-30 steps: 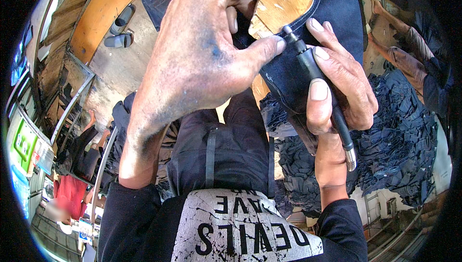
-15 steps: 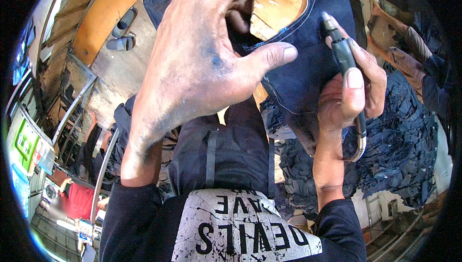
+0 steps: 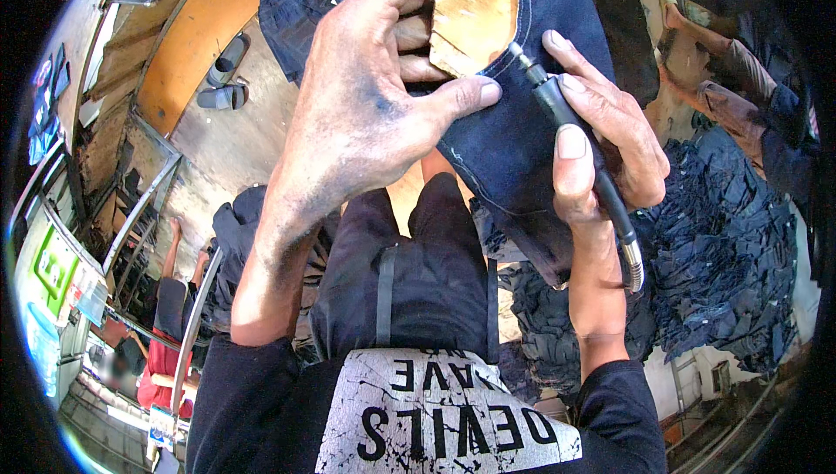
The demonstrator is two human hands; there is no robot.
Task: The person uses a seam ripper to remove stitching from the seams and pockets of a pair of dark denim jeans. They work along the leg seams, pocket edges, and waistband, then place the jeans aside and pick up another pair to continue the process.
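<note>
A dark blue denim garment (image 3: 557,21) with light stitching hangs before me. Its round stitched opening frames a tan, wood-like surface. My left hand (image 3: 374,82) curves around this opening, thumb and index finger at its hem, the other fingers curled by its left side. Dark smudges mark the hand. In my right hand (image 3: 601,125) is a black pen-shaped rotary handpiece (image 3: 570,121) with a metal tip and a coiled metal lead-out. Its tip touches or nearly touches the stitched hem; I cannot tell which.
A big heap of dark garments (image 3: 723,247) lies at the right, with another dark pile (image 3: 239,239) at the left. Slippers (image 3: 225,73) rest on the floor at upper left. Other people's bare legs (image 3: 714,64) show at upper right; a person in red (image 3: 165,361) is at lower left.
My right hand has moved left, bringing the handpiece tip from the cloth to the opening's hem. The left hand and the garment have shifted slightly left.
</note>
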